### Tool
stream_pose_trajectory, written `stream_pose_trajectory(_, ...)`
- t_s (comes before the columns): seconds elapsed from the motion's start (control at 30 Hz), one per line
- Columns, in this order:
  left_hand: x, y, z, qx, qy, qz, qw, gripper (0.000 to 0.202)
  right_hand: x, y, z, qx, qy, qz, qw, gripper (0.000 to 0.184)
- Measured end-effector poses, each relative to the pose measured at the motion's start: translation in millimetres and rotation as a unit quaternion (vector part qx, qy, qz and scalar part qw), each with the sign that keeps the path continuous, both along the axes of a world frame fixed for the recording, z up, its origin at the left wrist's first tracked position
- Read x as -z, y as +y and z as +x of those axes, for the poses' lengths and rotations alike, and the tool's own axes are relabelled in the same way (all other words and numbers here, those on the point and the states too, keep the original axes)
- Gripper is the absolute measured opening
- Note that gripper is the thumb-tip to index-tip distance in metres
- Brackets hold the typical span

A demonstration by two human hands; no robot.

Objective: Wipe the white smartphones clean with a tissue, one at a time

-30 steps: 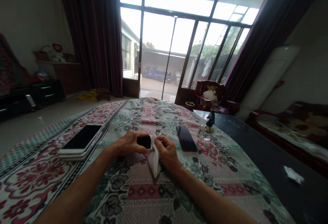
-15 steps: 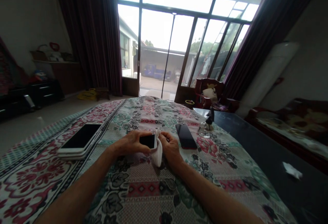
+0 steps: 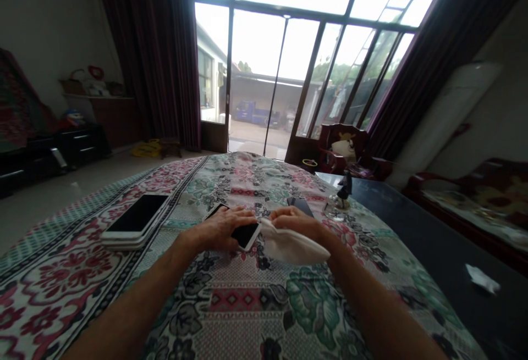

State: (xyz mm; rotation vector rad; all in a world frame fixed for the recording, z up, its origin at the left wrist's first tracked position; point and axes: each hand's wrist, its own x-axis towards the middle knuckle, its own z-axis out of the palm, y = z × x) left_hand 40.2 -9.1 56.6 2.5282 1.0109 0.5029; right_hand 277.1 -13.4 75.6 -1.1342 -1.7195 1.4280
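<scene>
A white-edged smartphone (image 3: 246, 234) with a dark screen lies low over the tablecloth, under my left hand (image 3: 225, 228). That hand reaches across the phone and grips it, fingers at the far edge, thumb at the near one. My right hand (image 3: 297, 220) pinches a white cloth (image 3: 291, 245), which hangs beside the phone's right end. Behind my right hand a dark phone (image 3: 304, 206) is partly covered. To the left, white phones (image 3: 140, 217) are stacked, screen up on the top one.
A patterned cloth (image 3: 243, 327) covers the table. Right of it, a dark tabletop (image 3: 424, 239) bears a crumpled white tissue (image 3: 482, 278). A small dark figurine (image 3: 344, 189) stands on a clear base near the tablecloth's right edge.
My right hand has pulled the white cloth rightward off the phone's end, and the cloth has swung out. My left hand has laid the phone lower and flatter, with its fingers across it.
</scene>
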Motion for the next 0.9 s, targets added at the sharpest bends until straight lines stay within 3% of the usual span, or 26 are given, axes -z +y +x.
stream_pose_trajectory(0.07, -4.0, 3.2, -5.8, -0.028, -0.020, -0.011, 0.999, 0.066, -8.5, -4.3, 6.1, -0.134, -0.049, -0.035, 0.989, 0.021)
stream_pose_trajectory(0.13, -7.4, 10.0, -15.9, -0.106, -0.041, -0.006, 0.994, 0.060, -11.4, -5.1, 6.3, -0.184, -0.051, -0.031, 0.981, 0.028)
stream_pose_trajectory(0.23, -8.4, 20.0, -33.7, -0.294, -0.040, -0.038, 0.954, 0.043, -0.9, 3.0, -1.1, -0.099, -0.016, 0.025, 0.995, 0.039)
stream_pose_trajectory(0.3, -4.7, 23.0, -42.9, -0.374, -0.033, -0.110, 0.920, 0.038, 13.8, 10.6, -8.5, -0.009, -0.040, 0.098, 0.994, 0.035)
stream_pose_trajectory(0.4, 5.1, 22.9, -47.2, -0.376, -0.046, -0.226, 0.897, 0.039, 36.7, 14.5, -20.7, 0.061, -0.120, 0.217, 0.967, 0.019)
stream_pose_trajectory(0.43, 8.4, 22.8, -45.9, -0.367, -0.054, -0.253, 0.893, 0.041, 42.7, 12.8, -24.8, 0.067, -0.143, 0.244, 0.957, 0.022)
stream_pose_trajectory(0.6, 13.8, 25.7, -29.8, -0.355, -0.093, -0.289, 0.884, 0.053, 58.7, -5.0, -42.7, 0.045, -0.232, 0.330, 0.914, 0.064)
stream_pose_trajectory(0.73, 4.2, 18.9, -20.4, -0.329, -0.192, -0.320, 0.867, 0.056, 64.8, -9.8, -48.8, 0.072, -0.245, 0.343, 0.904, 0.070)
stream_pose_trajectory(0.9, -2.3, 6.9, -12.9, -0.312, -0.270, -0.345, 0.843, 0.047, 65.8, 0.4, -45.8, 0.136, -0.173, 0.271, 0.937, 0.062)
